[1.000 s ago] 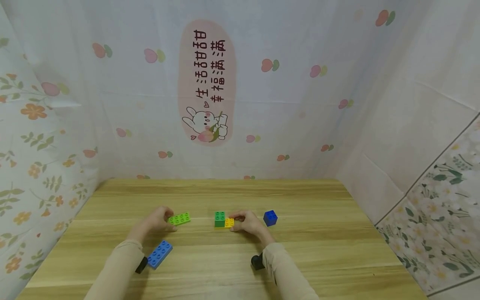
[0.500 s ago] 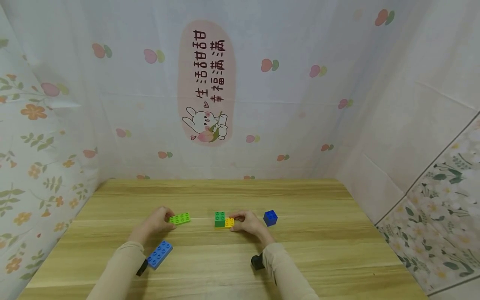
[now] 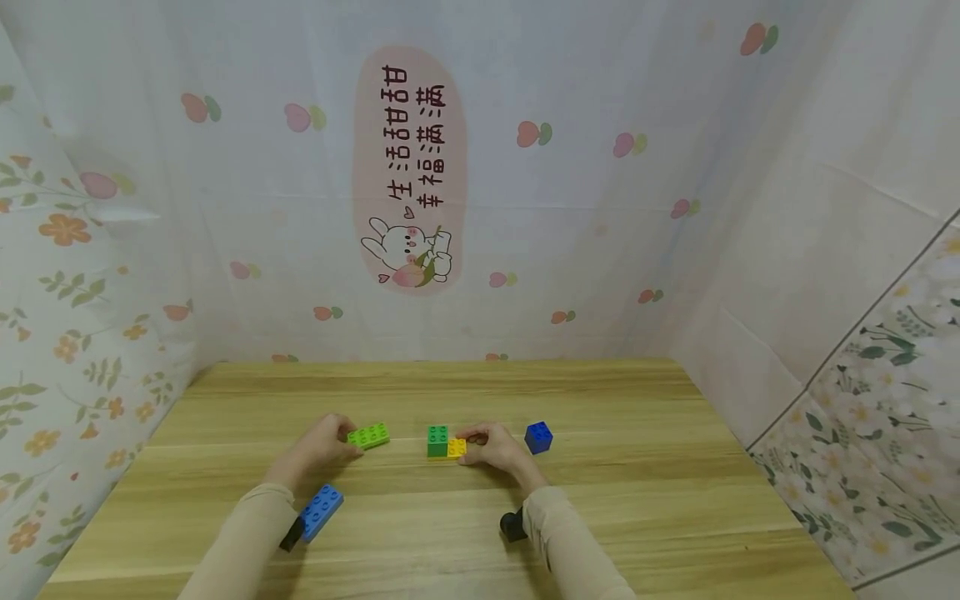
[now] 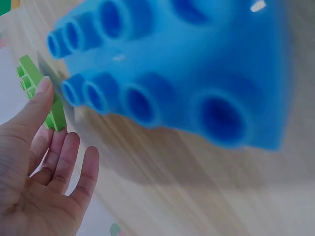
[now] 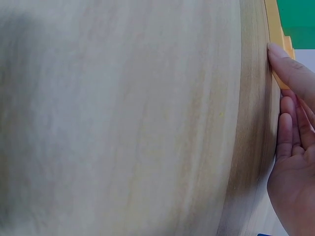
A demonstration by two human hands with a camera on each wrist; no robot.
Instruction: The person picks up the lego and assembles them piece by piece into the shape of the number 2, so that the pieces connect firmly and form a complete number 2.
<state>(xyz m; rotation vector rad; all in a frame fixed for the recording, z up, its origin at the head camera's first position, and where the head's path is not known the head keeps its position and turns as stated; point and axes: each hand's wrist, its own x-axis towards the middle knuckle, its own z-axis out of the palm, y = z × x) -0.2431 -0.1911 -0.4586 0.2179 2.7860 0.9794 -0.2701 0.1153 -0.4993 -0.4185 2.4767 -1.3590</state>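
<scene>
My left hand [image 3: 324, 443] pinches the left end of a light green brick [image 3: 369, 436] between thumb and fingers. The left wrist view shows the thumb on one long side of this light green brick [image 4: 58, 114]; whether it touches the table is unclear. To the right, a green brick [image 3: 438, 442] sits on the left half of a yellow brick [image 3: 457, 448]. My right hand [image 3: 498, 450] grips the yellow brick's right end. In the right wrist view its thumb lies against the yellow brick [image 5: 276, 37], and the fingers are partly out of frame.
A blue brick [image 3: 322, 510] lies by the left wrist, next to the black wrist camera [image 3: 292, 534]; it looms close in the left wrist view. A dark blue brick [image 3: 538, 437] stands right of the right hand. Printed curtains surround the wooden table [image 3: 420, 533].
My left hand has moved a little to the right with the light green brick, towards the green and yellow bricks. The right hand keeps its hold on the yellow brick. The head view has shifted slightly.
</scene>
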